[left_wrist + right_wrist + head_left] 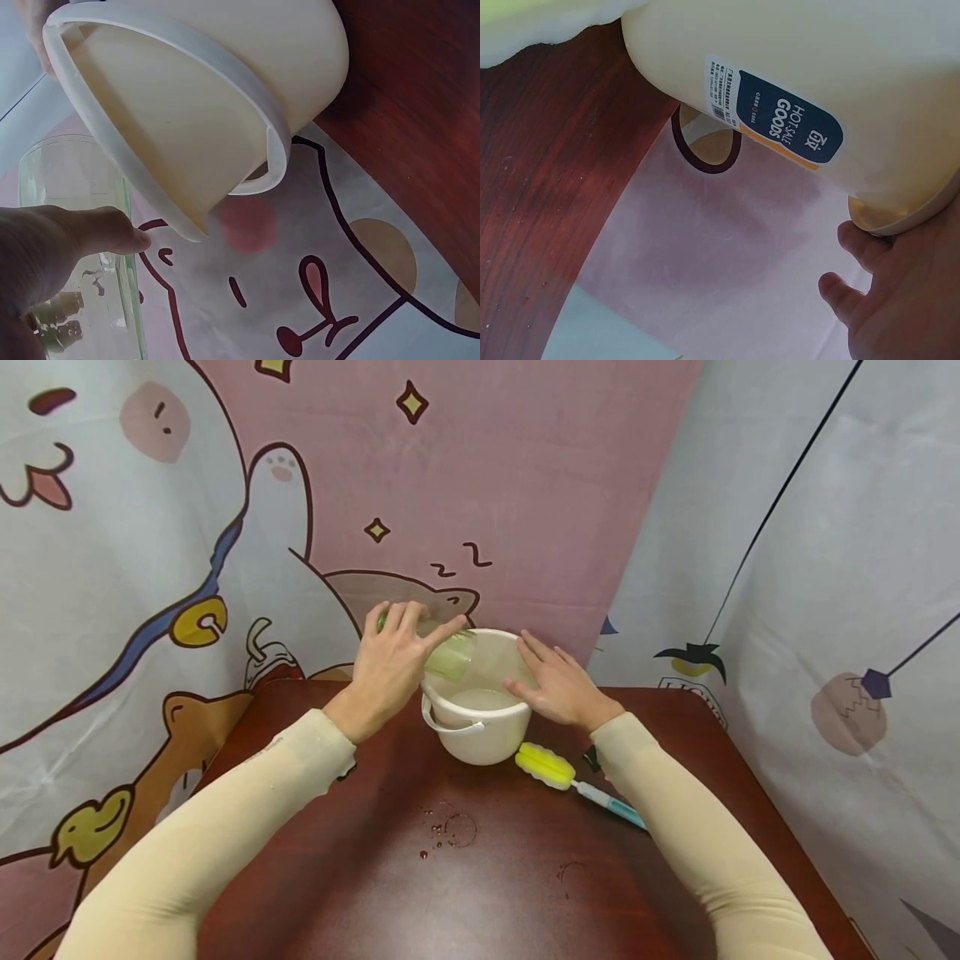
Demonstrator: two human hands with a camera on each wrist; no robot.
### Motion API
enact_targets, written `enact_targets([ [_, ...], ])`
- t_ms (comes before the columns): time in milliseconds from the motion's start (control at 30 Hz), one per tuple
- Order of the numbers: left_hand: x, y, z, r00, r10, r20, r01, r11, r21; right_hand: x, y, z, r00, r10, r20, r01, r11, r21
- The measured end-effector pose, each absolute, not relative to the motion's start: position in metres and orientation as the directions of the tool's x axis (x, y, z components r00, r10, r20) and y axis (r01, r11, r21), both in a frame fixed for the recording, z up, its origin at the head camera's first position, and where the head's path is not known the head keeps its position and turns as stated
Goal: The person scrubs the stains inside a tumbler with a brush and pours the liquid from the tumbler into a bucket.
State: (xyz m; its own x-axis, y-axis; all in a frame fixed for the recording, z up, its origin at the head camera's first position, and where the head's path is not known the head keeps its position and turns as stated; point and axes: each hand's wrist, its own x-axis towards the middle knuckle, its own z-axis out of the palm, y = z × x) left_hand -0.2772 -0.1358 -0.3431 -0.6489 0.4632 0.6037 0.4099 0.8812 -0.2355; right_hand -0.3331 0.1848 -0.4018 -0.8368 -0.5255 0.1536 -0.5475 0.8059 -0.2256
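Observation:
My left hand (392,653) grips a clear green glass cup (452,658), tipped sideways with its mouth toward the cream bucket (486,745). In the left wrist view the thumb lies along the wall of the glass (79,172), beside the bucket's rim (169,217). Some cloudy liquid (482,699) shows in the bottom of the bucket. On the far right of its rim rests my right hand (561,689), with the fingers fairly straight. The right wrist view has its fingertips at the rim and a blue label (791,116) on the bucket's side.
A sponge brush with a yellow head (546,766) and a white and teal handle (611,803) lies right of the bucket, partly under the right forearm. Water drops and ring marks (459,830) dot the dark red table (360,877). Printed cloth hangs behind and at both sides.

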Motion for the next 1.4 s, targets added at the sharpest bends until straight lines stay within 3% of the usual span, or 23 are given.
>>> enact_targets([
  [500, -0.265, -0.148, -0.35, -0.743, 0.252, 0.62, 0.387, 0.918, 0.091, -0.333, 0.184, -0.401, -0.835, -0.527, 0.159, -0.55, 0.8, -0.241],
  [1000, -0.231, -0.163, -0.37, -0.779, 0.064, 0.624, 0.369, 0.851, 0.374, -0.332, 0.184, -0.401, -0.839, -0.52, 0.16, -0.544, 0.795, -0.269],
  [1400, -0.194, -0.169, -0.41, -0.828, -0.011, 0.561, 0.333, 0.796, 0.506, -0.332, 0.184, -0.402, -0.84, -0.517, 0.163, -0.542, 0.796, -0.27],
])
